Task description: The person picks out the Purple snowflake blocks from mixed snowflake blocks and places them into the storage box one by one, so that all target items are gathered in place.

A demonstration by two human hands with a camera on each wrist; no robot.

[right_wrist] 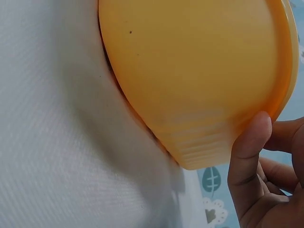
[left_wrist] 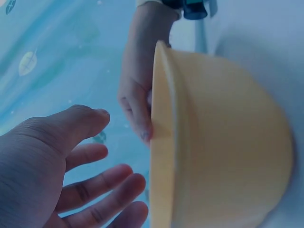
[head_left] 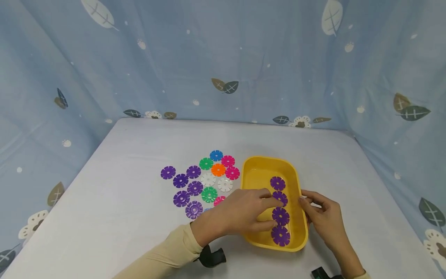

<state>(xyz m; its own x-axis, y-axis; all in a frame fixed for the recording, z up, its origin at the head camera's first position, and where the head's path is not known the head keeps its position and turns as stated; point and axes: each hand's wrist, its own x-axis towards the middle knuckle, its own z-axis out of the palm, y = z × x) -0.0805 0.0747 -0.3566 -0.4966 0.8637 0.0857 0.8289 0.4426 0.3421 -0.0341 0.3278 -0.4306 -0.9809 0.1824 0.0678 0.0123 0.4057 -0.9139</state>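
**Hands at a yellow tray of purple discs**

A table (head_left: 132,217) covered in white cloth fills the lower half of the head view, walled on three sides by a pale blue curtain (head_left: 223,58) printed with leaves and flowers. Right of the table's middle sits a yellow tray (head_left: 292,170), rectangular with rounded corners, its long side running away from the person.

The left hand (head_left: 240,213) reaches over the tray's near-left rim, fingers stretched fairly straight and spread a little above the tray floor; the left wrist view shows them open, gripping nothing. Whether the fingertips touch a disc cannot be told. The right hand (head_left: 322,217) is at the tray's right wall, thumb pressed against the outside under the rim and fingers loosely curled beside it, as the right wrist view shows.

Inside the tray, four purple discs (head_left: 280,216) lie in a row down its right half, the nearest one (head_left: 280,235) close to the front wall, the farthest (head_left: 277,183) near the middle.

Left of the tray, on the cloth, lies a loose cluster of flat notched discs: five purple ones (head_left: 188,188) on the left, then green (head_left: 206,163), blue (head_left: 216,155), pink (head_left: 228,161), orange (head_left: 218,169) and white (head_left: 208,179) nearer the tray, several touching
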